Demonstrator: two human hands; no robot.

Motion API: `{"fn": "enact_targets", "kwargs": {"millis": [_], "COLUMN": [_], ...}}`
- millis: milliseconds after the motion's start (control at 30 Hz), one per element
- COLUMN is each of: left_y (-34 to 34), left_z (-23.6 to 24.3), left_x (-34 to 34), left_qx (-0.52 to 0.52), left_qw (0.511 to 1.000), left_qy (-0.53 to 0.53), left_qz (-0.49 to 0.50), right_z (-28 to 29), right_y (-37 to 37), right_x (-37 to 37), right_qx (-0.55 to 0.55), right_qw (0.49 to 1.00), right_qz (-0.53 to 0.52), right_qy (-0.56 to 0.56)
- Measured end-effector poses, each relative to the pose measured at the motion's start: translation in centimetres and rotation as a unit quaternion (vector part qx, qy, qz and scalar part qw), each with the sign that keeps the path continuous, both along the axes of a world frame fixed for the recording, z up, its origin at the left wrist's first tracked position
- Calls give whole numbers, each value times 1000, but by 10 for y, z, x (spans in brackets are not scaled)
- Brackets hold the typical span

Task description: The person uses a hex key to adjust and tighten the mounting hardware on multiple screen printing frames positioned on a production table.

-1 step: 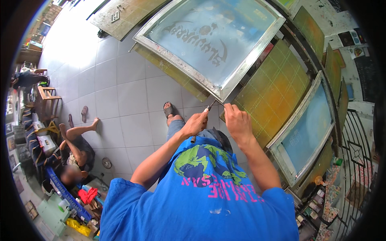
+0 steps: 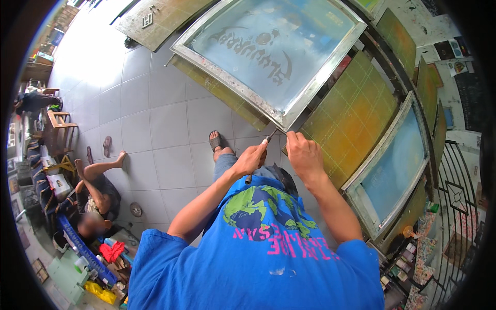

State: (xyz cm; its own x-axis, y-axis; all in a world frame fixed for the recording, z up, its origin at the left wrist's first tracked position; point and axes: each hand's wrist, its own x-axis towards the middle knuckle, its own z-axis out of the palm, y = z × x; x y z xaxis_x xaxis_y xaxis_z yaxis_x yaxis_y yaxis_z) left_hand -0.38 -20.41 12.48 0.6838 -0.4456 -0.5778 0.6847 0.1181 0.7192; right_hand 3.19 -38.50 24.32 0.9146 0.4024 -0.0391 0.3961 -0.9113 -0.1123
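My left hand (image 2: 250, 159) is closed around a slim rod-shaped tool (image 2: 267, 139). Its thin dark tip points up toward the near corner of a screen-printing frame (image 2: 285, 124), and its thicker lower end shows below my fist. Whether the tip touches the frame is too small to tell. Just right of the tip, my right hand (image 2: 304, 152) is closed with fingertips pinched together near that corner; what they hold, if anything, is hidden. The frame has a silvery rim and a pale blue mesh with a dark design.
A greenish-orange printing board (image 2: 354, 119) lies right of my right hand. Beyond it stands a smaller blue screen frame (image 2: 392, 165). Another board (image 2: 160, 20) juts out at the upper left. A seated person (image 2: 98, 196) is on the tiled floor (image 2: 165, 124) at left.
My right hand has shifted very slightly up and to the left. My left hand and the tool stay practically in place.
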Motion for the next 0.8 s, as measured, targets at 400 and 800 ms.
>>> {"fn": "enact_targets", "kwargs": {"millis": [400,800], "left_y": [-2,-11], "left_z": [12,28], "left_x": [3,5], "left_qx": [219,306], "left_qw": [966,932], "left_qy": [-130,-186], "left_qz": [-33,-65], "right_z": [28,25], "right_y": [33,82], "right_x": [47,102], "right_qx": [-192,-462], "right_qw": [959,788], "right_qz": [40,76], "right_qy": [206,399]}}
